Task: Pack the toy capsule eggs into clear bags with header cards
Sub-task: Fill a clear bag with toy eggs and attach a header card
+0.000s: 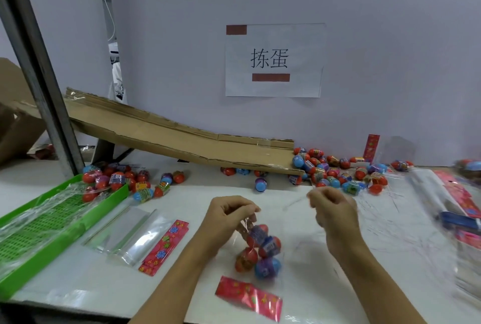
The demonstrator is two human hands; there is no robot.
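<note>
Lower centre of frame: left hand (229, 215) is pinching the gathered mouth of a clear bag (263, 251), fingers curled tight round the film. The bag is hanging below the grip with four or so capsule eggs (260, 248) clustered at its bottom, and a red header card (248, 295) is lying at its lower end, near the table edge.

Right hand (330, 209), centre right, is blurring with motion; fingers are curled, possibly drawing a thin strip or strand of film, but I cannot tell for certain.

Handling, as I judge it: the film is looking thin, slick and floppy, carrying no shape of its own, so the load is swinging from the pinch. The eggs are seeming light, hard, smooth plastic, likely to roll if spilled. Best hold is staying at the bunched neck, above the eggs. The card is appearing stiff enough to take by its edges.

Loose eggs (338, 170) are piling in the centre right by a cardboard chute (182, 139). Spare bags (125, 237) and a second card (165, 245) are lying lower left, beside a green tray (83, 215).
</note>
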